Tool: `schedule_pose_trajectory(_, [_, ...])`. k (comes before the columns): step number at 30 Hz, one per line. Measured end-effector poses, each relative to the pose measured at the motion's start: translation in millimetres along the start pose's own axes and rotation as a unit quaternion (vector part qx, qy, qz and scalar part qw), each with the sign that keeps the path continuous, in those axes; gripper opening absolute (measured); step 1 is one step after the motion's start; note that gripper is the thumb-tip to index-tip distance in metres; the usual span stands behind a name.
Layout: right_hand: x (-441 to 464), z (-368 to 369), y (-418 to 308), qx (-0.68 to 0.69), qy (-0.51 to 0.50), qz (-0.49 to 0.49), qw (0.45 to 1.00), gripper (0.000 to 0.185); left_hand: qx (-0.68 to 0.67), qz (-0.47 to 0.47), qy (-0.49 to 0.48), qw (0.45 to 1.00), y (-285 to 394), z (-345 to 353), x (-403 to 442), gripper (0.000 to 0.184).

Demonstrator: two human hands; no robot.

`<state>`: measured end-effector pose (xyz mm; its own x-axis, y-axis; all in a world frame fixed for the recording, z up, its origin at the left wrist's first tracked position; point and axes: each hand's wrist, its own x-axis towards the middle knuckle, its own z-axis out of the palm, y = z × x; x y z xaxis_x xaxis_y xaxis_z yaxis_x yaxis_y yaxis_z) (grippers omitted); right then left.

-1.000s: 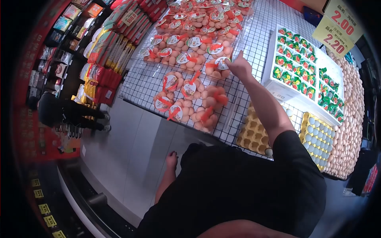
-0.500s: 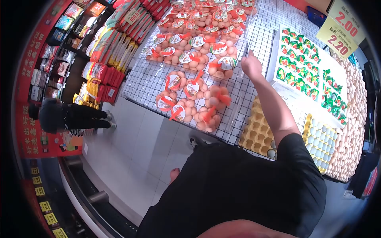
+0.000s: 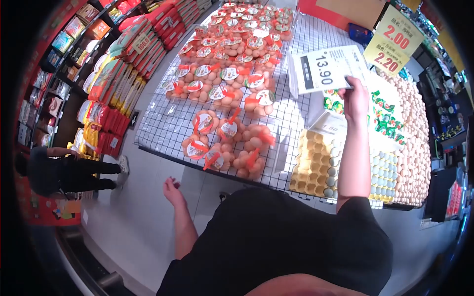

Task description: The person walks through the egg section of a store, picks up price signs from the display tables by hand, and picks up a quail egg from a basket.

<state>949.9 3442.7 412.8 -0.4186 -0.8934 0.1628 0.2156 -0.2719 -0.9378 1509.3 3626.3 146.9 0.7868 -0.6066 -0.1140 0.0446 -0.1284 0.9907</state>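
My right hand [image 3: 356,101] grips the lower right edge of a price sign [image 3: 323,70] reading 13.90, in a clear stand. It is held tilted above the wire-grid table [image 3: 158,126], partly covering the white tray of green-wrapped eggs [image 3: 390,118]. My left hand [image 3: 173,192] hangs off the table's front edge, fingers loosely curled and apart, with nothing in it. Nearest to it on the table are net bags of brown eggs [image 3: 247,163] with red ties and round labels.
Egg trays [image 3: 313,170] and loose brown eggs [image 3: 412,158] fill the right side. Yellow price cards [image 3: 392,39] stand behind. At left, stacked rice bags [image 3: 118,74] line the aisle, and another person [image 3: 74,167] stands by the shelves.
My right hand has moved right and now holds the price sign up. My left hand has come further into view. The view has shifted, showing more of the table's far end.
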Motion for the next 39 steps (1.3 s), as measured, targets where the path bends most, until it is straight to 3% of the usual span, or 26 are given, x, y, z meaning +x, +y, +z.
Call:
schedule_pose_trajectory(2, [-19.4,-15.7,-6.3,0.124,-0.06,0.055,0.989,0.026,-0.06,0.02,-0.08,0.995,52.5,25.9,2.7,0.023])
schedule_pose_trajectory(3, [-47.1,7.5,-26.6,0.152,-0.041,0.073,0.985,0.026,-0.089,0.033,-0.119,0.988,72.2,35.5,3.1,0.024])
schedule_pose_trajectory(5, [-66.9,-5.2,-25.9,0.207,-0.168,0.112,0.957,0.041,-0.151,0.02,-0.203,0.967,98.6,59.2,-4.0,0.026])
schedule_pose_trajectory(6, [-82.9,3.8,-31.9,0.23,-0.162,0.127,0.951,0.045,-0.179,0.016,-0.247,0.952,111.4,69.7,-12.9,0.027])
schedule_pose_trajectory(7, [-91.1,1.1,-34.4,0.289,-0.27,0.152,0.906,0.049,-0.213,0.013,-0.319,0.924,126.1,79.3,-27.8,0.03])
schedule_pose_trajectory(10, [-132.9,21.5,-36.0,0.249,-0.198,0.187,0.929,0.053,-0.288,-0.043,-0.5,0.816,161.5,98.0,-79.4,0.041])
schedule_pose_trajectory(12, [-148.9,23.6,-31.9,0.202,-0.205,0.205,0.935,0.049,-0.313,-0.087,-0.61,0.723,176.4,106.3,-113.1,0.049])
schedule_pose_trajectory(15, [-155.6,11.9,-24.7,0.154,-0.193,0.212,0.946,0.042,-0.338,-0.224,-0.701,0.587,176.1,112.5,-151.9,0.053])
schedule_pose_trajectory(17, [-151.5,3.2,-20.4,0.149,-0.159,0.214,0.952,0.039,-0.056,0.056,-0.747,0.66,175.5,116.9,-164.2,0.057])
schedule_pose_trajectory(18, [-149.9,-0.9,-18.5,0.148,-0.143,0.215,0.955,0.037,0.092,0.197,-0.724,0.655,180.5,120.5,-171.6,0.06])
schedule_pose_trajectory(19, [-150.9,-2.2,-16.0,0.132,-0.106,0.228,0.959,0.039,-0.013,-0.099,-0.741,0.664,187.9,119.8,-182.6,0.066])
schedule_pose_trajectory(22, [-153.8,-14.0,0.4,0.235,-0.1,0.264,0.93,0.042,-0.08,-0.039,-0.744,0.662,185.1,127.5,-193.9,0.069])
schedule_pose_trajectory(26, [-162.9,-37.8,15.3,0.243,-0.08,0.265,0.93,0.043,-0.126,-0.058,-0.717,0.683,172.2,136.0,-215.0,0.068])
schedule_pose_trajectory(28, [-161.6,-55.1,23.2,0.215,-0.125,0.245,0.937,0.043,-0.163,-0.072,-0.7,0.691,172.3,138.8,-230.5,0.06])
schedule_pose_trajectory(31, [-164.0,-70.7,16.9,0.182,-0.208,0.228,0.933,0.044,-0.217,-0.158,-0.641,0.719,169.9,133.7,-245.7,0.064])
schedule_pose_trajectory(35, [-171.5,-81.1,23.5,0.059,-0.269,0.236,0.932,0.045,-0.21,-0.154,-0.593,0.762,176.3,131.2,-258.8,0.076])
schedule_pose_trajectory(39, [-180.5,-79.7,9.2,0.091,-0.282,0.28,0.913,0.048,-0.143,-0.073,-0.605,0.78,162.9,136.3,-261.1,0.08])
